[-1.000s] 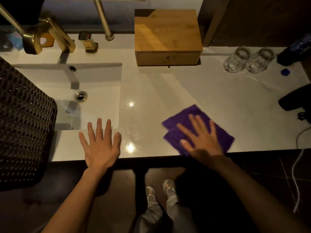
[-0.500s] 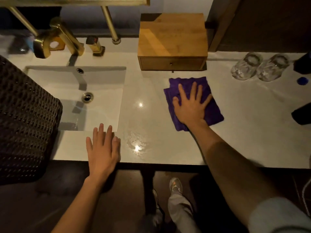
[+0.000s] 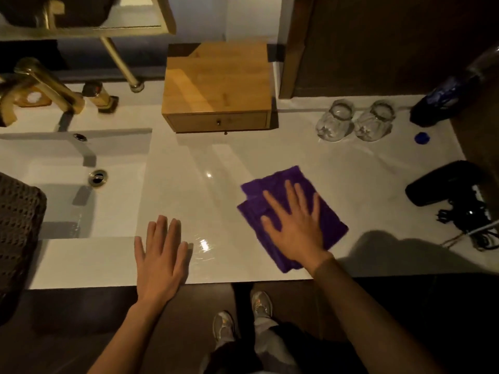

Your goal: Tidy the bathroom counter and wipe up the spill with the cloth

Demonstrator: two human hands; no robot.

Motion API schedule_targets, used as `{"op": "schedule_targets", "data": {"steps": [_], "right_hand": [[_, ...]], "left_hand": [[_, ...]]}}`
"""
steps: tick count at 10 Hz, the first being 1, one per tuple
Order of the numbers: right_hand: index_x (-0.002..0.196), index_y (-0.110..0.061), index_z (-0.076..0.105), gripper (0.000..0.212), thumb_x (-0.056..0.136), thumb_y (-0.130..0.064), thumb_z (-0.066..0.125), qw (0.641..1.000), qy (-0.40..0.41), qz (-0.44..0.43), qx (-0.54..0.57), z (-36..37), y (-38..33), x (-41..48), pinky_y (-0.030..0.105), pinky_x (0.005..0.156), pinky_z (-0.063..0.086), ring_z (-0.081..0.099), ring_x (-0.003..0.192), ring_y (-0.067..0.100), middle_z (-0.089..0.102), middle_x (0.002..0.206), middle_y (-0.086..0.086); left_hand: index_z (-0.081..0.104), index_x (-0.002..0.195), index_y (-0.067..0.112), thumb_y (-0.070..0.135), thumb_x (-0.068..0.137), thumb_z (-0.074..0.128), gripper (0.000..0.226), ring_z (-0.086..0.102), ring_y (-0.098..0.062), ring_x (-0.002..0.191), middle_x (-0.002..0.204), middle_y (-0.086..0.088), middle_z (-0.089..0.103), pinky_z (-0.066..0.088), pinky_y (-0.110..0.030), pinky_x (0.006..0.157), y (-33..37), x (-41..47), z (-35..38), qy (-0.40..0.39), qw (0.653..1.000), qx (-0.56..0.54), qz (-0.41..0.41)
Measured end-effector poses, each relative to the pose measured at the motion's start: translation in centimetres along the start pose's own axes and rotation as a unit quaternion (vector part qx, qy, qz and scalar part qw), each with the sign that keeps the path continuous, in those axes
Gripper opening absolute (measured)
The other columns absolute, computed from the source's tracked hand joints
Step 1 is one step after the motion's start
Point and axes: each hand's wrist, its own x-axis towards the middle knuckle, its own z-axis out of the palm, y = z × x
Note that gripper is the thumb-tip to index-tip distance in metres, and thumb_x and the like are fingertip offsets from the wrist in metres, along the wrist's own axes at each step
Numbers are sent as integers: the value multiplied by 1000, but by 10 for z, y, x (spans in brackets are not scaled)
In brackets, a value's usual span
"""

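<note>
A folded purple cloth [image 3: 272, 184] lies on the white counter [image 3: 364, 182], right of centre. My right hand [image 3: 295, 225] presses flat on it, fingers spread, palm covering its near half. My left hand [image 3: 160, 255] rests flat on the counter's front edge, fingers together, holding nothing. A thin wet patch [image 3: 205, 247] glistens just right of my left hand, between the two hands.
A sunken sink [image 3: 81, 184] with brass tap [image 3: 40, 82] is at left. A wooden drawer box [image 3: 216, 87] stands at the back. Two upturned glasses [image 3: 353, 120], a blue cap [image 3: 421, 137], a dark bottle [image 3: 445, 98] and a black hair dryer [image 3: 445, 184] with cord occupy the right. A dark woven basket [image 3: 19, 225] is far left.
My right hand has slid the cloth from near the wooden box back toward the front edge. My left hand has stayed flat on the front edge.
</note>
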Motion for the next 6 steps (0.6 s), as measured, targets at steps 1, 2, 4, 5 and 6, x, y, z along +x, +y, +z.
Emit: {"op": "schedule_targets", "data": {"steps": [1,2,4,5,6], "right_hand": [[156,-44,15,65,96,-65,27,988,24,150,7,-9,66,-12,65,120,1,5,155,33,8,168,12],[157,-45,10,66,96,-68,23,977,20,209,20,-14,100,-14,66,119,-1,-1,155,31,3,169,11],[157,-43,9,66,97,-66,25,976,15,219,20,-14,100,-11,67,118,-4,-4,155,32,1,168,12],[157,-43,5,66,98,-65,23,975,-5,221,34,-23,99,-6,66,118,-7,-8,155,31,-4,168,12],[158,-42,2,67,98,-65,22,971,11,231,54,-26,86,-21,65,119,-9,-10,155,31,-6,168,13]], "left_hand": [[12,160,27,63,99,6,71,-9,-13,156,170,4,1,-4,-52,126,0,-1,1,-8,999,23,-23],[20,159,25,63,99,9,72,-4,-16,157,170,2,6,-2,-51,126,3,0,1,-1,999,30,-21],[17,159,25,62,99,9,71,-7,-16,156,170,2,3,-6,-49,126,7,-2,-4,-20,999,26,-20],[13,160,27,61,100,10,69,-9,-14,156,170,4,0,-7,-48,126,4,1,-13,-34,999,0,-13],[20,158,29,58,101,14,64,1,-17,157,169,2,11,2,-49,126,0,-14,-23,-25,999,-20,9]]}}
